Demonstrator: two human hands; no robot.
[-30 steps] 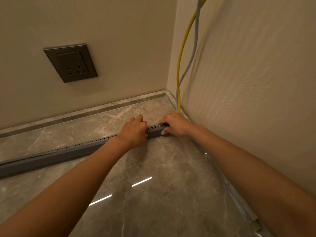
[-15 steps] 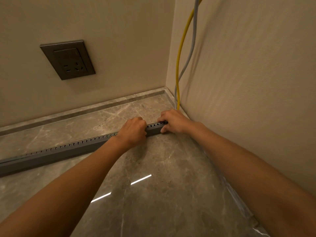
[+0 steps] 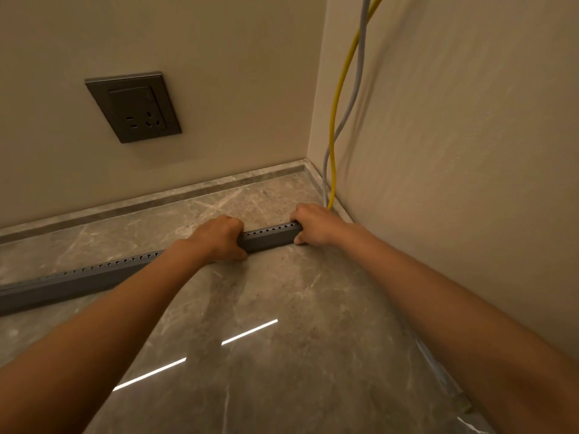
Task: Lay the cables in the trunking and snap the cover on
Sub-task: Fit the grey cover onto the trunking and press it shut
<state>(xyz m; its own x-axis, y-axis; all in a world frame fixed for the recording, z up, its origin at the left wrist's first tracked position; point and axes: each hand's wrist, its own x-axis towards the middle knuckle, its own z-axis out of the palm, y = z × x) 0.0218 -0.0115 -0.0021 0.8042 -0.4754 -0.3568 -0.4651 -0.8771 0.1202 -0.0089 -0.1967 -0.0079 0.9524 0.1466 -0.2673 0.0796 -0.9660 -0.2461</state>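
Hands clamped on grey trunking (image 3: 269,238) across the floor (image 3: 282,308): left hand (image 3: 219,238) shifted leftward, right hand (image 3: 313,223) gripping its corner end beside yellow cable (image 3: 336,120). Cover apparently seated here; pressing likely proceeds leftward.

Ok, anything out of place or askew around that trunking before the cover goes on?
Yes: the yellow cable and grey cable hang loose down the corner wall, crossing each other. The trunking lies on the marble floor, angled off the skirting, with left hand and right hand gripping it.
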